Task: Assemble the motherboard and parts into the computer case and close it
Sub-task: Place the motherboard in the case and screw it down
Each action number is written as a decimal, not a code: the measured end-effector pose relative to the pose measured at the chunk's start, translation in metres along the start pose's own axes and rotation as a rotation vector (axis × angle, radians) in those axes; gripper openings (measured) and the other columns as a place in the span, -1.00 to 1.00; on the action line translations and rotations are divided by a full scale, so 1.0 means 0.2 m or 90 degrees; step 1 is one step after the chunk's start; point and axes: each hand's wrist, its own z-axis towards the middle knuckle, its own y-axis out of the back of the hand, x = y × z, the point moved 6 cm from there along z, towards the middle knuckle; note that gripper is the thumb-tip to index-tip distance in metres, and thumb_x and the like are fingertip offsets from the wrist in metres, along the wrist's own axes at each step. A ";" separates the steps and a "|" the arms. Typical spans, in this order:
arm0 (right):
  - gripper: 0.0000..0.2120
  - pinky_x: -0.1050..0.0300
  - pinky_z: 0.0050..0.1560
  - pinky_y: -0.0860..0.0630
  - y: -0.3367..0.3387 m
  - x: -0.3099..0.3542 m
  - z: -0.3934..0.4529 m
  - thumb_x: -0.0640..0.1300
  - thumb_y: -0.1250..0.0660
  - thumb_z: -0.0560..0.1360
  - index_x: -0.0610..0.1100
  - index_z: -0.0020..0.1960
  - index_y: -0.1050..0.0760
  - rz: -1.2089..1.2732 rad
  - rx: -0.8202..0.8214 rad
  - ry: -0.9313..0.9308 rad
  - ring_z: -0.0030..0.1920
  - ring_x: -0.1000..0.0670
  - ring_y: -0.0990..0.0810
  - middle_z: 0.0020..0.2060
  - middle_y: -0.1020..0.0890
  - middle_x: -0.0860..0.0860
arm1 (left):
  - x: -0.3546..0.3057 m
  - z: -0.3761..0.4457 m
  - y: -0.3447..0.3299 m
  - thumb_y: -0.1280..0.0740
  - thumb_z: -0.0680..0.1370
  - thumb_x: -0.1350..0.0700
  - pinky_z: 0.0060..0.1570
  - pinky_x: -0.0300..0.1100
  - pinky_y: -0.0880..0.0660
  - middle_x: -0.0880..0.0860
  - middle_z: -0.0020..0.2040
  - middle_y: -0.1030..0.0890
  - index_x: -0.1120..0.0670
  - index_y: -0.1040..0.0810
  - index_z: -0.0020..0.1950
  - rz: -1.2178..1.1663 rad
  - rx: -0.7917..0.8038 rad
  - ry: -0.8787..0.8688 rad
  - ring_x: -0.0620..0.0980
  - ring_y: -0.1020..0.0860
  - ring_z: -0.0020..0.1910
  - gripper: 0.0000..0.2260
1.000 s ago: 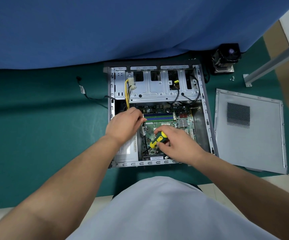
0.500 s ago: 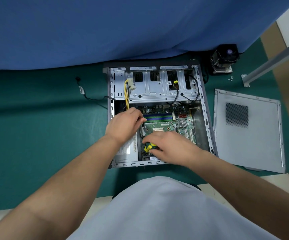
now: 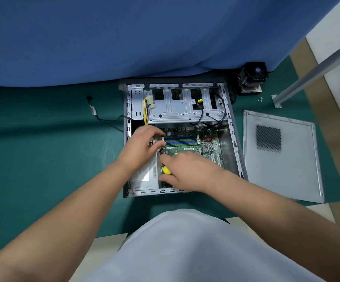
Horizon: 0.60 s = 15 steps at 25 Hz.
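An open grey computer case [image 3: 233, 139] lies flat on the green mat, with a green motherboard [image 3: 193, 148] inside it. My right hand [image 3: 187, 169] grips a yellow-and-green screwdriver [image 3: 166, 170], its handle end showing under the fingers near the board's left edge. The tip is hidden. My left hand [image 3: 142, 147] rests inside the case at the left end of the blue and green memory slots [image 3: 181, 140], fingers curled; what they hold is hidden. The grey side panel [image 3: 281, 157] lies flat to the right of the case.
A black CPU cooler with fan [image 3: 251, 78] stands behind the case at the right. A few loose screws [image 3: 260, 99] lie near it, beside a metal frame leg [image 3: 307, 78]. A loose black cable [image 3: 97, 115] trails left of the case. Blue cloth [image 3: 124, 37] hangs behind.
My right hand has moved left and down over the board with the screwdriver, and now covers most of its handle. The left hand stays at the memory slots.
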 end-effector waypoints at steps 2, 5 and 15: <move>-0.43 -0.02 -0.30 -0.36 0.01 0.01 0.01 0.35 -0.13 0.61 -0.13 0.28 -0.37 -0.060 -0.042 -0.040 -0.10 -0.25 -0.65 -0.12 -0.66 -0.15 | -0.01 -0.14 0.06 -0.41 0.61 0.06 0.22 -0.20 -0.39 -0.07 0.13 -0.62 0.03 -0.61 0.21 -0.038 -0.063 -0.011 -0.06 -0.51 0.18 -0.81; -0.22 0.08 -0.38 -0.22 0.01 0.02 0.02 0.55 0.03 0.47 -0.07 0.24 -0.46 -0.143 -0.072 -0.067 -0.18 -0.19 -0.66 -0.20 -0.65 -0.10 | -0.04 -0.40 0.03 -0.37 0.57 0.03 0.28 -0.04 -0.45 -0.09 0.17 -0.65 0.02 -0.63 0.24 -0.064 -0.020 -0.026 -0.07 -0.55 0.22 -0.75; -0.24 0.09 -0.33 -0.23 0.04 0.04 -0.07 0.60 0.08 0.41 0.04 0.19 -0.46 -0.145 -0.140 -0.046 -0.16 -0.16 -0.65 -0.13 -0.63 -0.05 | -0.12 -0.45 -0.08 -0.59 0.36 -0.06 0.25 -0.33 -0.18 -0.30 0.07 -0.48 -0.19 -0.61 0.12 -0.069 -0.020 0.118 -0.33 -0.33 0.23 -0.63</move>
